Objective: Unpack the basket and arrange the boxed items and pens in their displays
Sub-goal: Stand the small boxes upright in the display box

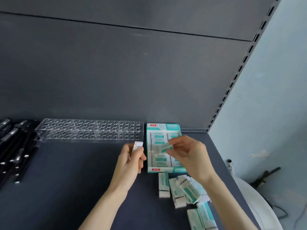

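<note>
A teal and white display carton (pixel 157 127) lies on the dark shelf against the back panel, with several small boxed items in it. My right hand (pixel 187 155) pinches one small teal and white box (pixel 164 147) over the carton's middle. Just left of the carton, my left hand (pixel 131 159) grips another small white box (pixel 137 145) upright. Several loose small boxes (pixel 182 190) lie in a heap on the shelf in front of the carton. A clear acrylic pen holder (pixel 89 131) with rows of round holes stands to the left. Black pens (pixel 15 151) lie piled at the far left.
The dark shelf (pixel 66 180) ends at its right edge near a slotted upright (pixel 232 83). Beyond the edge are a pale wall, a white rounded object (pixel 259 201) and a dark tool on the floor.
</note>
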Available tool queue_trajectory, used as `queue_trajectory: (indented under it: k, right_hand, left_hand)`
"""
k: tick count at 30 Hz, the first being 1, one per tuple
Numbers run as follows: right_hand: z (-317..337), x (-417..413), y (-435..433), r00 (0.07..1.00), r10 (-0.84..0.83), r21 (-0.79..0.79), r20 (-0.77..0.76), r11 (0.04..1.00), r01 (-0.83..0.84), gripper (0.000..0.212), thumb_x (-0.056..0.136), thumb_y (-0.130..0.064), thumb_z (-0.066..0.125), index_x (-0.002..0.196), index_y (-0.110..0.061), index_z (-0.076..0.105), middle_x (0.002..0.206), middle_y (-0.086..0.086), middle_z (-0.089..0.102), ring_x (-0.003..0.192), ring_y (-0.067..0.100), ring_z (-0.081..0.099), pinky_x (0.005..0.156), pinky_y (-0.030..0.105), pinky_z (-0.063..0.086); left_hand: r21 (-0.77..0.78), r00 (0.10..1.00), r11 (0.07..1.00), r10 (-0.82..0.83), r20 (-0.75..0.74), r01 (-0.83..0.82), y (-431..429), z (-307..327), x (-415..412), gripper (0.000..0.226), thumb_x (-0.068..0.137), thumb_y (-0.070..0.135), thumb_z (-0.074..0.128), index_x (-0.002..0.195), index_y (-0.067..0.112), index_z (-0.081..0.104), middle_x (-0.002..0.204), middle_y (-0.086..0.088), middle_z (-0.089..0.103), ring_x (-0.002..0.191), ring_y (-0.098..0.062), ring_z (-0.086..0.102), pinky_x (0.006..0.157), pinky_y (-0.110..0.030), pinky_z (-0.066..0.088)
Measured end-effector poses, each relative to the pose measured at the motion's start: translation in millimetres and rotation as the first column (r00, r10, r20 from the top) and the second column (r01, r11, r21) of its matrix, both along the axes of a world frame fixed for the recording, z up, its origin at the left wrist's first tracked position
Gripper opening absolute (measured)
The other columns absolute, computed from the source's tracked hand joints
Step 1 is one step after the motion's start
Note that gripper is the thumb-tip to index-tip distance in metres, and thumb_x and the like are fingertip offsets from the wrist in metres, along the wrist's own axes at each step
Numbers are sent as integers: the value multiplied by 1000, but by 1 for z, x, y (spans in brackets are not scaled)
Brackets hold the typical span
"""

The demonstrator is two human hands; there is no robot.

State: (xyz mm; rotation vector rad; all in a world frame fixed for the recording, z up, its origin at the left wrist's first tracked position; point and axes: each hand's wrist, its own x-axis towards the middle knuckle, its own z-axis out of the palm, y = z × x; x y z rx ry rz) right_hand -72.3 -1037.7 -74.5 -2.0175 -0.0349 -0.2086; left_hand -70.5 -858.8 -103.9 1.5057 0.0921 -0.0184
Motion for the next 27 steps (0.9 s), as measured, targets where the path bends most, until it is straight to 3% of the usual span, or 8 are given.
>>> queue_trajectory:
  k: [2,6,10,15,19,23,25,27]
  right_hand:
    - [-2,8,4,998,39,-101,-39,994,-43,21,73,-5,78,83,-20,68,85,-5,69,75,3,66,74,14,53]
    - [-8,11,5,997,59,-142,-48,988,-65,18,71,-4,78,78,-17,68,86,-6,64,73,1,64,69,13,52]
    - [-15,10,6,997,73,-236,-18,969,-75,12,72,-8,79,76,-14,69,86,-6,63,73,6,63,72,19,53]
    - [-21,10,6,995,98,-308,35,948,-83,9,74,-10,78,82,-11,75,88,-10,60,69,7,61,73,19,51]
    - [-20,11,5,991,134,-351,1,928,-125,12,79,-15,74,90,-14,76,94,-8,56,69,7,58,74,12,44]
    - [-12,6,2,988,151,-196,18,970,-145,15,84,-25,68,97,-20,73,102,-11,60,89,2,58,81,14,45]
    - [-5,0,2,980,190,-8,-56,982,-190,23,80,-38,66,96,-23,70,96,-12,68,87,7,64,79,21,51]
    - [0,-4,3,957,266,156,-112,956,-247,29,77,-40,64,96,-19,69,96,-8,72,82,11,69,74,23,54]
  left_hand:
    - [-6,998,999,53,-19,-53,3,-5,3,14,96,19,49,89,8,53,67,3,64,53,-4,52,49,-16,42]
    - [25,996,996,82,26,-83,0,-8,2,17,97,20,48,88,11,60,76,9,70,66,1,61,56,-12,47]
    - [91,990,991,89,110,-99,-2,-6,0,24,94,18,57,71,11,59,59,13,56,55,4,46,54,-6,35]
    - [-3,990,992,128,59,-128,2,-7,1,11,88,18,63,80,13,67,70,6,64,63,1,49,57,-5,37]
    - [-78,993,991,114,27,-112,5,-2,1,8,86,10,64,84,16,70,80,4,71,71,-2,59,64,-15,45]
    - [-140,995,988,77,65,-68,4,3,-2,15,83,5,67,93,16,66,86,2,74,76,-3,67,61,-15,50]
    - [-160,992,987,26,120,-7,3,6,-4,18,80,11,71,97,12,64,91,-1,74,83,-9,69,67,-17,52]
    - [-154,987,986,-40,158,65,-1,6,-7,24,75,21,72,95,14,63,94,-2,75,88,-12,70,72,-15,51]
